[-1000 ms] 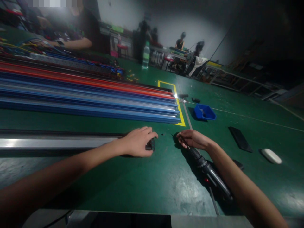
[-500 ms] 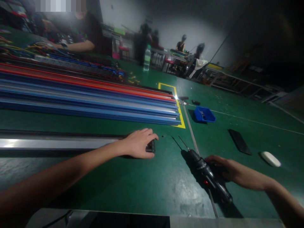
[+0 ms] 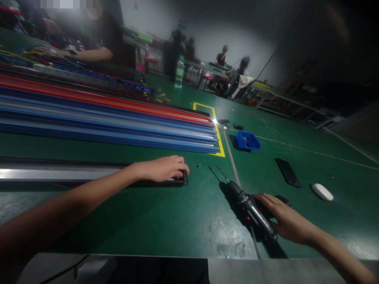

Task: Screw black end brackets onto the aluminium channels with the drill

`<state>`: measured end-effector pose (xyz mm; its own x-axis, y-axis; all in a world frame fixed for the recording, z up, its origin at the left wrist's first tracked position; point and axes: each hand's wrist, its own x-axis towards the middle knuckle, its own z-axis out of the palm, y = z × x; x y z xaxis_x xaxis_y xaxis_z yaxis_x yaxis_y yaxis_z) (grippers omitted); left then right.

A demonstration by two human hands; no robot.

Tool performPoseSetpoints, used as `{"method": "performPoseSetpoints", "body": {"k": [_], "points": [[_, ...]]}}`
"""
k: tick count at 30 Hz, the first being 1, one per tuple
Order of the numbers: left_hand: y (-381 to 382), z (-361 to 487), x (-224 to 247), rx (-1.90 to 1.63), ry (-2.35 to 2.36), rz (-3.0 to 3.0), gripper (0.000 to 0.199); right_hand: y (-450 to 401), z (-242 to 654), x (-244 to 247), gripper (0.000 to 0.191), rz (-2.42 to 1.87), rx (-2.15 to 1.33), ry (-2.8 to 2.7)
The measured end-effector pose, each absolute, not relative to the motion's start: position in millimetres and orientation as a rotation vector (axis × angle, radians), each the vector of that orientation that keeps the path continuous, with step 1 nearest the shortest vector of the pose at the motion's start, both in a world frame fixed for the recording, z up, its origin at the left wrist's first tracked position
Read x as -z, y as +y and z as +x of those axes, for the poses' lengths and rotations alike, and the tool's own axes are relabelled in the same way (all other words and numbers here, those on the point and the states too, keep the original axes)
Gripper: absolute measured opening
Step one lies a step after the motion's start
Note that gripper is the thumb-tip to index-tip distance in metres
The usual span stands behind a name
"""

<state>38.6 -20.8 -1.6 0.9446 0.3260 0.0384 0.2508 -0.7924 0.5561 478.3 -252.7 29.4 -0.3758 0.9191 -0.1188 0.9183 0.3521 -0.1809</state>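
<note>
The left hand (image 3: 166, 169) grips the metal rail (image 3: 59, 172), seemingly steadying it, while the right hand (image 3: 282, 218) (loosely spread beside the power drill (image 3: 244, 200)) would need closing to lift.

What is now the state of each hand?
Left hand: closed over the end of the metal rail.
Right hand: at the drill; whether it grips cannot be told.

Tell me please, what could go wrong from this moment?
The small dark piece lies by itself near the bit, so it might get knocked away. The power drill, lying on the table beside the right hand, could turn if bumped. The bit might then scratch the left hand at the rail.
</note>
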Motion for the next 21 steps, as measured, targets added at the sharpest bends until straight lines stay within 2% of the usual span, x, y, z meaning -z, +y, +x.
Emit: {"method": "performPoseSetpoints", "body": {"k": [8, 12, 16, 21], "points": [[-23, 40, 4, -0.206, 0.417, 2.596, 0.024, -245, 465, -28, 0.034, -1.694, -0.14, -2.757], [-23, 40, 5, -0.255, 0.379, 2.582, 0.023, -243, 458, -25, 0.017, -1.665, 0.078, -2.79], [-20, 34, 5, -0.278, 0.379, 2.551, 0.024, -248, 455, -25, 0.015, -1.597, 0.366, -2.787], [-16, 23, 4, -0.256, 0.406, 2.542, 0.025, -254, 450, -34, 0.028, -1.374, 0.765, -2.857]]}}
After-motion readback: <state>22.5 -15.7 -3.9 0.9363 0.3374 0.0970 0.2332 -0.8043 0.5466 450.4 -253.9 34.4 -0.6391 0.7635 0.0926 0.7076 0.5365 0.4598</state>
